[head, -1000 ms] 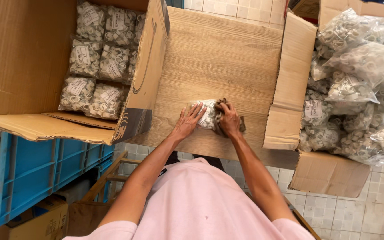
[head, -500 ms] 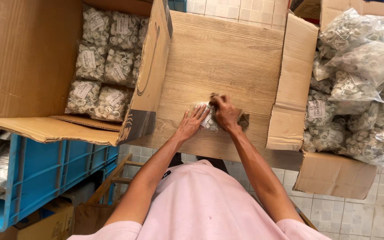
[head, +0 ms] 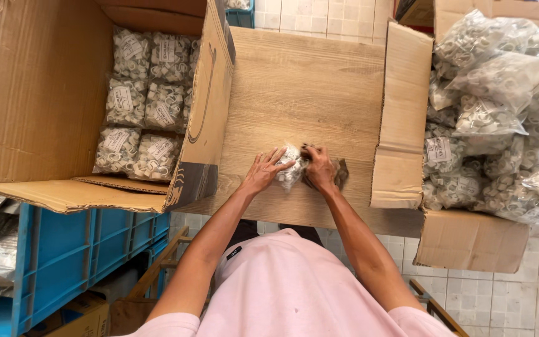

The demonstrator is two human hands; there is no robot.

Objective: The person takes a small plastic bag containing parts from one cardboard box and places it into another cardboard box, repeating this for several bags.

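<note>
A packing workshop or small warehouse: big cardboard boxes [head: 45,106] full of bagged white plastic parts [head: 138,118] flank a wooden tabletop [head: 301,81], with blue crates [head: 63,262] on tiled floor [head: 531,299].

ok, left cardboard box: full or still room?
Partly full. The left cardboard box holds one layer of clear bags on its bottom, walls bare above them.

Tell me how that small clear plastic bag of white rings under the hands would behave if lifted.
The small clear plastic bag of white rings would probably sag and shift, since its loose pieces bulge unevenly. It looks light for its size. The glossy film may be slippery, so both hands, left and right, help.
</note>
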